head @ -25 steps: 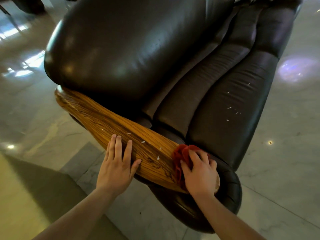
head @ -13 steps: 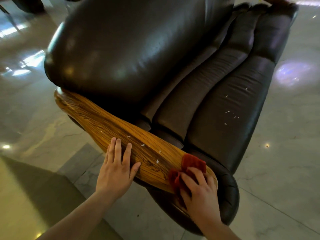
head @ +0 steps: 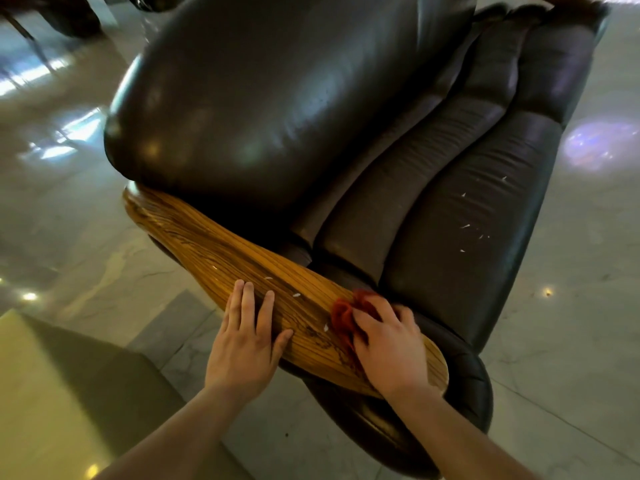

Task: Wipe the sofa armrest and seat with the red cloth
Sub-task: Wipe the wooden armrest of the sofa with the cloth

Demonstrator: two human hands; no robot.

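Observation:
A dark brown leather sofa fills the view, with a glossy wooden armrest (head: 221, 244) running from the upper left toward me. My right hand (head: 391, 344) presses a crumpled red cloth (head: 341, 317) onto the near end of the armrest. My left hand (head: 246, 334) lies flat on the armrest's outer edge, fingers spread, holding nothing. Small white flecks sit on the wood between my hands and on the seat cushion (head: 464, 220). Most of the cloth is hidden under my right hand.
The sofa's big rounded backrest (head: 277, 98) rises behind the armrest. Polished marble floor (head: 69, 237) surrounds the sofa on both sides. A pale yellow floor panel (head: 41, 393) lies at the lower left. Dark furniture legs show at the top left.
My right hand has slid the red cloth up the armrest, from its near tip toward the white flecks. My left hand has stayed in place on the wood.

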